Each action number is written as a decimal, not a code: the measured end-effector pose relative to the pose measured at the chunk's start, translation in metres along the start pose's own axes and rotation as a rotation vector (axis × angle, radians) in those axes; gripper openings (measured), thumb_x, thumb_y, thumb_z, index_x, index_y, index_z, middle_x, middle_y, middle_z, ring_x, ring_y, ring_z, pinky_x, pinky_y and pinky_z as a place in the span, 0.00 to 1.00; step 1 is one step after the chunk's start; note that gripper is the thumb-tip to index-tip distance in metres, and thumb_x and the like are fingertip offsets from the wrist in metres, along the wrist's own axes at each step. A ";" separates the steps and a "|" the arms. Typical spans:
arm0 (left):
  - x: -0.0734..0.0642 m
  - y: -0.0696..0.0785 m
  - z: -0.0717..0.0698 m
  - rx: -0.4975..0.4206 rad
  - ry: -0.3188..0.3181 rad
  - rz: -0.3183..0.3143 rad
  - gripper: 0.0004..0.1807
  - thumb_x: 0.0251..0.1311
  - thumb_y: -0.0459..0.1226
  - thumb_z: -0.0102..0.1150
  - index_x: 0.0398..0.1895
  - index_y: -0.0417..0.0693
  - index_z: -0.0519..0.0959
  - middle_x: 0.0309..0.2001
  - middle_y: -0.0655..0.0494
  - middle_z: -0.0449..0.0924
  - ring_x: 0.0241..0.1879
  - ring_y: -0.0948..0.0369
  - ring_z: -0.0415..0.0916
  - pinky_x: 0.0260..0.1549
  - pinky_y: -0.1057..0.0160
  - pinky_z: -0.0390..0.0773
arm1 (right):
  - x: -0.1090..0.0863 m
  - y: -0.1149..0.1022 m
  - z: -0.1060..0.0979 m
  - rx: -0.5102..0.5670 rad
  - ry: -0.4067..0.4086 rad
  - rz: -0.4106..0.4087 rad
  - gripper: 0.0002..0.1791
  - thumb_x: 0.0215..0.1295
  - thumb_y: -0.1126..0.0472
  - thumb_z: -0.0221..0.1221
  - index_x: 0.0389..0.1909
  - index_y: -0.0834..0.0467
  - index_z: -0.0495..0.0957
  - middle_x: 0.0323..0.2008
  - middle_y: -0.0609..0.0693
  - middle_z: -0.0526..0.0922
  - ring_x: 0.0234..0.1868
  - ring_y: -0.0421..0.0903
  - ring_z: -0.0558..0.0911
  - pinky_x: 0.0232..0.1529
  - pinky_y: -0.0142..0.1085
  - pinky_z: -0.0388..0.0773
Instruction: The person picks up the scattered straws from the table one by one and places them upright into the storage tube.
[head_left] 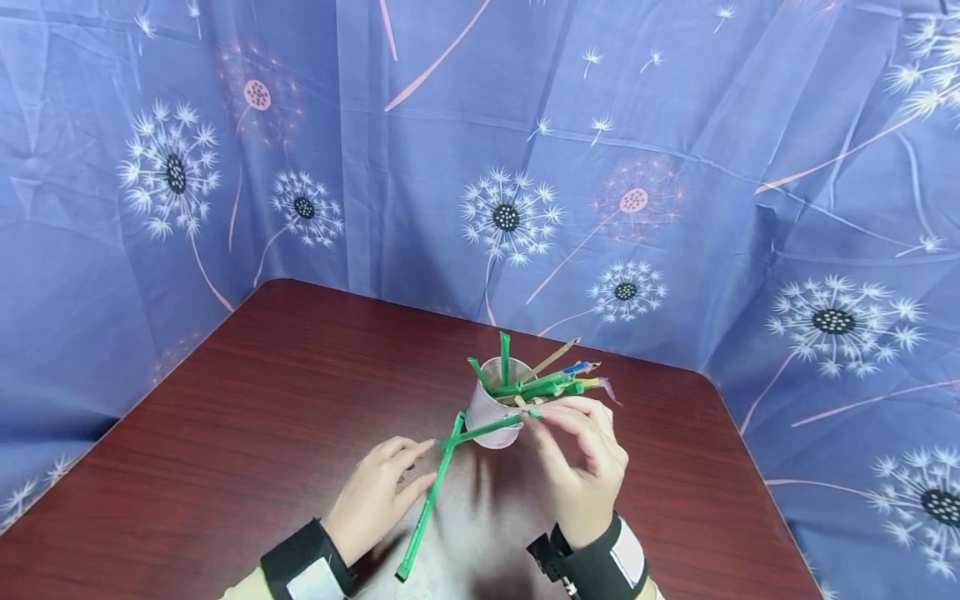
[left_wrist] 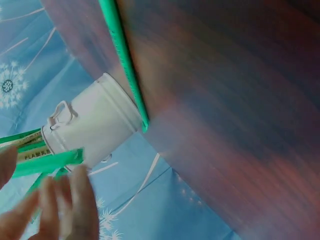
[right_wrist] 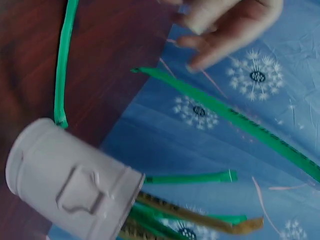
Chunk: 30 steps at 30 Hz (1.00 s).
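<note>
A long green paper-wrapped straw (head_left: pixel 491 427) slants in front of a small pale bucket (head_left: pixel 482 407). My right hand (head_left: pixel 581 467) pinches its right end between thumb and fingertips. Close to the other end is my left hand (head_left: pixel 378 487), fingers spread apart from the thumb. In the right wrist view, that straw's far tip stands free of the nearby fingers (right_wrist: pixel 215 40). A second green wrapped straw (head_left: pixel 426 521) lies on the table, one end beside the bucket's base (left_wrist: pixel 122 45). The bucket holds several green and brown wrapped straws, one brown wrapper (left_wrist: pixel 35 153) printed "PLA".
The dark red wooden table (head_left: pixel 300 358) has rounded back corners. A blue cloth with dandelion prints (head_left: pixel 420 208) hangs around its back and sides. Straws with blue, yellow and purple ends (head_left: pixel 592 375) stick out of the bucket toward the right. Small handles (left_wrist: pixel 61 114) project from the bucket's sides.
</note>
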<state>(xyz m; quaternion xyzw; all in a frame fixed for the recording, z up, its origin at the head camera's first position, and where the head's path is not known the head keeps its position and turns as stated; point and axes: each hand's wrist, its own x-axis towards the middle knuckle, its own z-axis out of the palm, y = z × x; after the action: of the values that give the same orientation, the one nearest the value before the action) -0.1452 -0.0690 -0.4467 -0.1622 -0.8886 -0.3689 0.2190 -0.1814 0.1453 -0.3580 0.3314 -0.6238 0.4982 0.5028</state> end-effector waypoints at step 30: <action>-0.019 -0.014 0.013 0.132 -0.445 0.033 0.10 0.39 0.23 0.67 0.26 0.38 0.78 0.22 0.58 0.65 0.22 0.65 0.63 0.21 0.61 0.73 | 0.029 -0.001 -0.004 -0.191 0.315 -0.259 0.12 0.53 0.65 0.71 0.19 0.70 0.84 0.19 0.62 0.85 0.25 0.56 0.77 0.47 0.41 0.65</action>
<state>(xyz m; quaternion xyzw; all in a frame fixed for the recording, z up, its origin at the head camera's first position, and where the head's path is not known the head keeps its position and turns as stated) -0.1390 -0.0713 -0.4730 -0.2395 -0.9344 -0.2615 0.0336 -0.1868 0.1512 -0.3298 0.2777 -0.5340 0.4139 0.6829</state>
